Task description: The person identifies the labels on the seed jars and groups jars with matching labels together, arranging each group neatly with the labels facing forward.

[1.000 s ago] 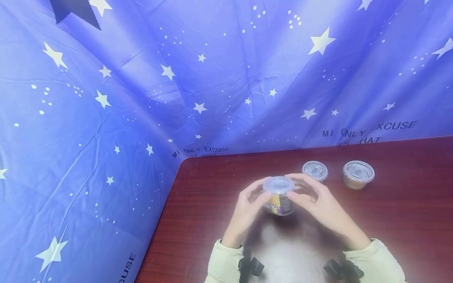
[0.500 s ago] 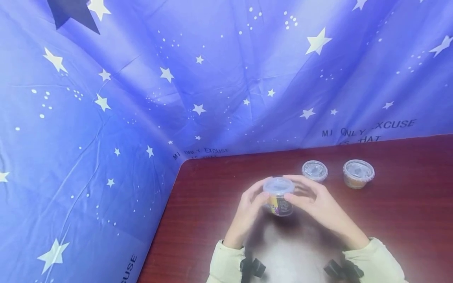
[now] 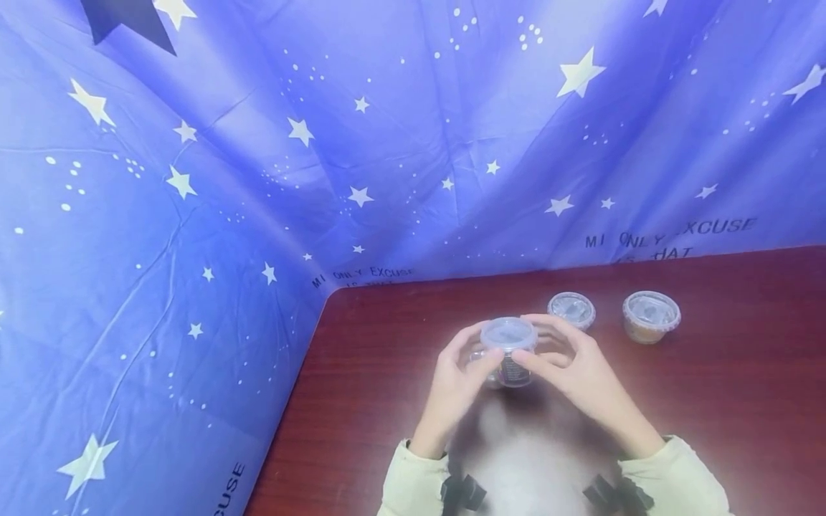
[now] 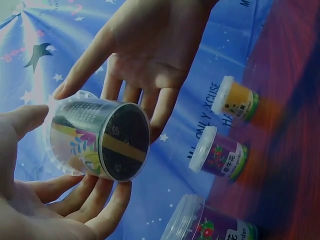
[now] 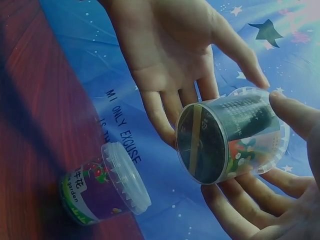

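- Pale sleeves [image 3: 413,480] lie nearest, on the near side of the lidded cup [image 3: 508,337].
- Left of the cup, the left hand [image 3: 454,376] curls fingers and thumb round it; right of it, the right hand [image 3: 584,369] does likewise, the opposed grips probably keeping it steady.
- Lid up, the lidded cup is raised off the bench [image 3: 729,401], its base [image 4: 126,142] bare to both wrist views.
- Beyond it: one purple cup [image 5: 107,185] slightly left, another [image 4: 220,155] right, an orange cup [image 4: 240,100] farther right, spaced presumably for finger room.
- Starry cloth [image 3: 400,143] hangs farthest beyond.
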Demonstrator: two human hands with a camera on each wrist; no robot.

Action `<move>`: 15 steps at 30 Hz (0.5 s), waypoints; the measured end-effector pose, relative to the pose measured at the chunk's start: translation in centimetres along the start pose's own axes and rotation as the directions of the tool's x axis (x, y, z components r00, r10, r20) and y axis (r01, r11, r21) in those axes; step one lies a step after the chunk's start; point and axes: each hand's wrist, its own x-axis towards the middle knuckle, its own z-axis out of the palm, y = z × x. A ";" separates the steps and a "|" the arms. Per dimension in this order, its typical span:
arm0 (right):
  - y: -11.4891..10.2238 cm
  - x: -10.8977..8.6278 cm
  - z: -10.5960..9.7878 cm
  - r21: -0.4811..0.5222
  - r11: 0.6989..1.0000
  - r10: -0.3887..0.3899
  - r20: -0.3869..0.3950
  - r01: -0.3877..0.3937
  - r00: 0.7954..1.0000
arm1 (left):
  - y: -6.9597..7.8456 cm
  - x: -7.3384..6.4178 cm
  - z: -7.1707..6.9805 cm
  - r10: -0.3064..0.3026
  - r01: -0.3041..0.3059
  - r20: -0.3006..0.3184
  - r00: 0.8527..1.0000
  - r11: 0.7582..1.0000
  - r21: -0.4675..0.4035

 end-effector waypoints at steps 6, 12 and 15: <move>0.2 -0.1 0.0 -0.002 1.000 -0.010 0.007 0.010 1.000 | -0.2 0.2 -0.3 -0.004 0.004 -0.004 1.000 1.000 0.018; 0.0 0.0 -0.4 -0.032 0.999 -0.011 0.041 0.012 0.999 | -0.4 0.3 -0.7 -0.016 0.016 -0.016 1.000 1.000 0.017; -0.2 0.0 -0.6 -0.034 0.999 -0.015 0.044 0.017 0.999 | -0.3 0.4 -0.9 -0.011 0.011 -0.006 1.000 1.000 -0.006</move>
